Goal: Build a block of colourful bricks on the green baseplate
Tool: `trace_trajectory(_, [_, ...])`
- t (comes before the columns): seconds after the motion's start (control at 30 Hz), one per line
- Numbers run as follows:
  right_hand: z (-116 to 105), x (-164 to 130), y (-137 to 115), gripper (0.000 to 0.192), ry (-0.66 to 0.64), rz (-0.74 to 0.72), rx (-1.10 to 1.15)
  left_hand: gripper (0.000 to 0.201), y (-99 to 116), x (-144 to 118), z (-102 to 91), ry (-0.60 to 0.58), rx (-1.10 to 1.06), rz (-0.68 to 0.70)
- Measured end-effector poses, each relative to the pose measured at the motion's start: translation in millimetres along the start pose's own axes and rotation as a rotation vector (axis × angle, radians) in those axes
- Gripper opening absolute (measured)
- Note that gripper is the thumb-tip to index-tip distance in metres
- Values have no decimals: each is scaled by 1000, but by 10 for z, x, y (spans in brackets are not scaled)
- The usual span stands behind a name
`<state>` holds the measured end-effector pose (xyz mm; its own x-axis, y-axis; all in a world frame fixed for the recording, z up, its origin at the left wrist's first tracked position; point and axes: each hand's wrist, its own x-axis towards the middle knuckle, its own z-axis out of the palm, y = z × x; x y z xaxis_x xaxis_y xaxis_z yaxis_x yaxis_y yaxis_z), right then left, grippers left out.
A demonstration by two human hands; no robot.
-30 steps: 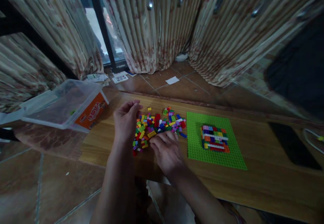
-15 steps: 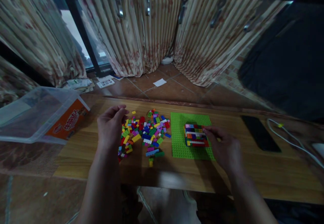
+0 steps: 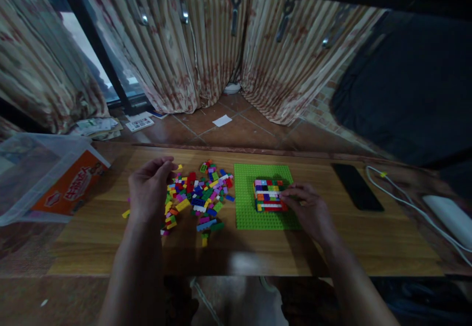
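On the wooden table a green baseplate (image 3: 244, 218) carries a low rectangular build (image 3: 269, 194) of many-coloured toy bricks in rows. My right hand (image 3: 311, 213) reaches in from the right, thumb and forefinger drawn together at the build's right edge. Whatever those fingertips may hold is hidden. My left hand (image 3: 149, 191) hovers by the left side of a spread of loose bricks (image 3: 199, 200), fingers curled and thumb pressed to the forefinger. Anything in that pinch is too small to make out.
A clear plastic box (image 3: 44, 168) with an orange label stands at the left end. Right of the baseplate lies a black phone-like slab (image 3: 357, 187), then a white cable (image 3: 400, 195) and a white device (image 3: 448, 218). The table (image 3: 217, 259) ends close to me.
The view has swung to the right, so everything sits farther left. Against the build, my right fingertips have come slightly nearer to me along its right edge. My left hand stays pinched.
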<state>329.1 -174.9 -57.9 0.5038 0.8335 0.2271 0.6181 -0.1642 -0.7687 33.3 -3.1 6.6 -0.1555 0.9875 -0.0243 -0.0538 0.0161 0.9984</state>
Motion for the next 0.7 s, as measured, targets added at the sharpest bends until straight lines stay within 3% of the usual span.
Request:
trace_trajectory(0.47, [104,76,94,24,0,108,288,16,16,-21,4,-2,-11,-7])
trace_trajectory(0.7, [84,93,24,34,-16,276,303,21,20,-23,19,-7,-11,-25])
